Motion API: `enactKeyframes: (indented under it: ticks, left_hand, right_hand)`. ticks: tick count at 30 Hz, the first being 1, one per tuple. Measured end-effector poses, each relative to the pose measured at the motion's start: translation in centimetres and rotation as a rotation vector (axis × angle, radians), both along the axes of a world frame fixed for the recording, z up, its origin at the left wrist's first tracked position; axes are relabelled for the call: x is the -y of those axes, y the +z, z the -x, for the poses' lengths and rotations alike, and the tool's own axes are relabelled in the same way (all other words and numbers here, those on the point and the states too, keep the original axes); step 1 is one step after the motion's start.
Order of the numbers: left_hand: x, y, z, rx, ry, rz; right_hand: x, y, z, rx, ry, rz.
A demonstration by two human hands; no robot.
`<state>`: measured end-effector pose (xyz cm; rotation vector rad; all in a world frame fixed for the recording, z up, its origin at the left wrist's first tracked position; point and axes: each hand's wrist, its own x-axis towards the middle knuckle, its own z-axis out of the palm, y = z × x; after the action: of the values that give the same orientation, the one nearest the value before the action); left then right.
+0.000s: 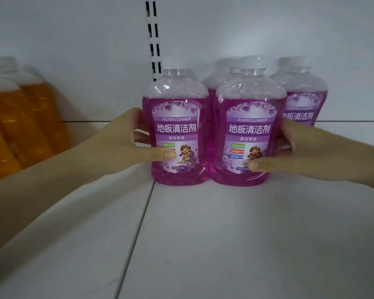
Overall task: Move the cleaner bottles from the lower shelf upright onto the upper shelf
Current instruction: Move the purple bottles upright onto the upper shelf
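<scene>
Two purple cleaner bottles stand upright and touching on the white shelf point(225, 234), just below-right of the slotted upright point(152, 39). I see the left hand point(125, 143) curled round the left bottle point(175, 130), thumb on its label. The right hand point(300, 152) grips the right bottle point(249, 130) likewise. Rear bottles point(300, 100) stand behind them, and orange bottles point(20, 126) sit well left of the upright.

Purple cleaner bottles point(176, 126), clear necks, white caps, lilac floral labels; orange bottles point(20, 126); white shelf point(225, 234).

Left hand point(125, 143) grips left bottle point(175, 117), right hand point(300, 152) grips right bottle point(249, 117), both upright on shelf point(225, 234).
</scene>
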<state>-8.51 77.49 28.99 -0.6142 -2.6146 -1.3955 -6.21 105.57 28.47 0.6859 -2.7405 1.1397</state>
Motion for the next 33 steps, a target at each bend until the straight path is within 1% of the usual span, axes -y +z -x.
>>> enactKeyframes:
  ticks: [3,5,6,8,12,14,17,19,22,25,28,33]
  left_hand:
    - [0.5,-0.5,0.4,-0.031,0.041,0.03]
    - [0.6,-0.7,0.2,-0.111,0.072,0.073]
    - [0.6,-0.6,0.1,-0.182,0.092,0.103]
    - [0.7,-0.1,-0.5,-0.385,0.147,0.196]
    - [0.9,1.2,-2.0,-0.789,0.214,0.401]
    - [0.8,1.9,-2.8,-0.863,0.191,0.473]
    - [0.4,2.6,-4.1,-0.929,0.084,0.533]
    - [-0.1,2.8,-5.2,-0.943,0.006,0.561]
    - [-0.8,2.3,-7.6,-0.908,-0.128,0.602]
    - [-1.5,1.5,-10.5,-0.892,-0.205,0.645]
    - [-2.8,0.3,-13.5,-0.837,-0.205,0.633]
    - [-5.5,-4.0,-19.5,-0.712,-0.138,0.502]
  right_hand:
    - [-0.1,-0.1,0.3,-0.032,-0.039,-0.063]
    - [-0.3,-0.3,0.1,-0.04,-0.067,-0.084]
    - [-0.5,-0.3,-0.1,-0.042,-0.088,-0.084]
    - [-0.9,-0.3,-0.8,-0.063,-0.142,-0.074]
    - [-0.6,-0.2,-3.3,-0.2,-0.229,-0.131]
    - [-0.3,-0.2,-4.9,-0.286,-0.229,-0.186]
    - [0.2,0.0,-7.6,-0.385,-0.218,-0.26]
    - [0.3,-0.2,-9.5,-0.395,-0.19,-0.311]
    - [0.0,-0.6,-12.6,-0.37,-0.148,-0.385]
    - [-0.5,-0.9,-15.2,-0.385,-0.125,-0.405]
    - [-1.5,-1.8,-17.9,-0.388,-0.13,-0.367]
    - [-5.7,-5.1,-24.0,-0.453,-0.177,-0.318]
